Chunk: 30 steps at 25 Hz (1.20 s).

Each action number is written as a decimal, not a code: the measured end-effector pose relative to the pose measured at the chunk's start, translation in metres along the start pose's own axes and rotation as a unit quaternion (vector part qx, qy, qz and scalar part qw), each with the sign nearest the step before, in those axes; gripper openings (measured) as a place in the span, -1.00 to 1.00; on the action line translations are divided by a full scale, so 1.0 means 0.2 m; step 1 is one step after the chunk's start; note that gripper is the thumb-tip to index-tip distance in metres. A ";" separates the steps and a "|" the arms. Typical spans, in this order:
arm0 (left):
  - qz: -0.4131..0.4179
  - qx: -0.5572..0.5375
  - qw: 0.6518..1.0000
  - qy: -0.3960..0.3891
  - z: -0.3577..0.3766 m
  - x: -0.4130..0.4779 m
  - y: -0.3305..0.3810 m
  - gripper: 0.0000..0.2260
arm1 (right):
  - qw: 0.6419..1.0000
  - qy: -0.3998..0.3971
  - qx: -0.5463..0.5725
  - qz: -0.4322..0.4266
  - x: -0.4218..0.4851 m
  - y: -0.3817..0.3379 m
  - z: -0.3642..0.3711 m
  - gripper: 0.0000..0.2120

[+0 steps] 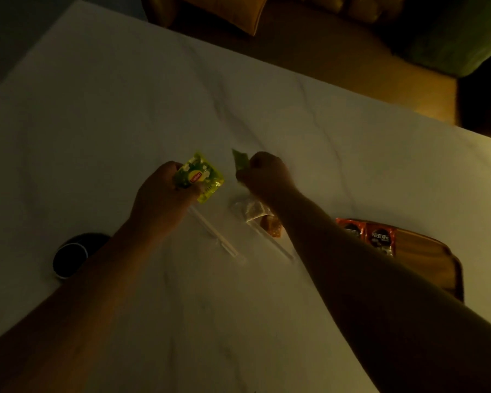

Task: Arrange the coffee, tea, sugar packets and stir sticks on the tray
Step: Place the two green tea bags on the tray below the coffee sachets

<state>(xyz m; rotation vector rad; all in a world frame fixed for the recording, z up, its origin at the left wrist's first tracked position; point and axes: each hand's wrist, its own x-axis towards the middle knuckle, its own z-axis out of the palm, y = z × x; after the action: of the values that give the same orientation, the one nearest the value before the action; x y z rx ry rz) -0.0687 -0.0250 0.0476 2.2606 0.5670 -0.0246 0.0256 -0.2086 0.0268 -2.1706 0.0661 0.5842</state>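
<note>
You have a tea packet in each hand, so the step in hand looks like carrying the tea over to the tray (425,251), which sits at the right edge of the counter (153,95), well apart from where your hands are. Your left hand (165,194) grips the bright green tea packet (199,177) by its near corner, with the yellow and red label facing up; your right hand (262,175) is clenched around a second green packet (240,161), of which only a dark corner shows above the knuckles. Keep both grips at the edges so the packets stay flat, and swing the right arm clear first, since it lies across the line to the tray. Two red coffee packets (366,234) already lie side by side at the tray's left end, so set the tea just beside them on the bare wood and not on top. What remains on the counter lies between your forearms: two pale stir sticks (224,242) running roughly parallel, one partly under your right arm, and a small heap of sugar packets (255,211), one clear with brownish grains and one orange-brown, partly hidden by the arm. The light is dim, so check which face of each packet is up before releasing. A dark round object (71,255) near your left forearm is no part of the job; keep your elbow off it.
</note>
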 end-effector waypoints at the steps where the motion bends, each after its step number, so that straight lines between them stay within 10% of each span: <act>1: -0.013 -0.036 0.999 -0.008 0.01 -0.02 0.02 -0.81 | 0.999 0.031 0.036 -0.002 -0.05 0.00 -0.05 -0.86; 5: -0.090 -0.304 0.944 -0.094 0.12 -0.15 0.21 -0.87 | 0.974 0.067 0.214 0.034 -0.26 0.12 -0.35 -0.88; 15: -0.139 -0.254 0.909 -0.299 0.78 -0.58 0.51 -0.94 | 0.881 0.100 0.430 0.169 -0.89 0.95 -0.82 -0.79; 23: -0.021 0.031 0.959 -0.281 1.01 -0.79 0.52 -0.78 | 0.984 0.046 0.063 0.161 -0.94 1.16 -0.90 -0.84; 30: 0.036 0.154 0.971 -0.179 1.01 -0.82 0.56 -0.67 | 0.980 0.082 -0.179 0.039 -0.89 1.18 -0.88 -0.52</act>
<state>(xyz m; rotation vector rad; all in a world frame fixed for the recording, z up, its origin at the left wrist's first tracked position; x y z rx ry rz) -0.1385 -0.2979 0.0180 2.4936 0.3012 -0.5048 -0.1237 -0.5177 0.0201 -2.5750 0.1440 0.4880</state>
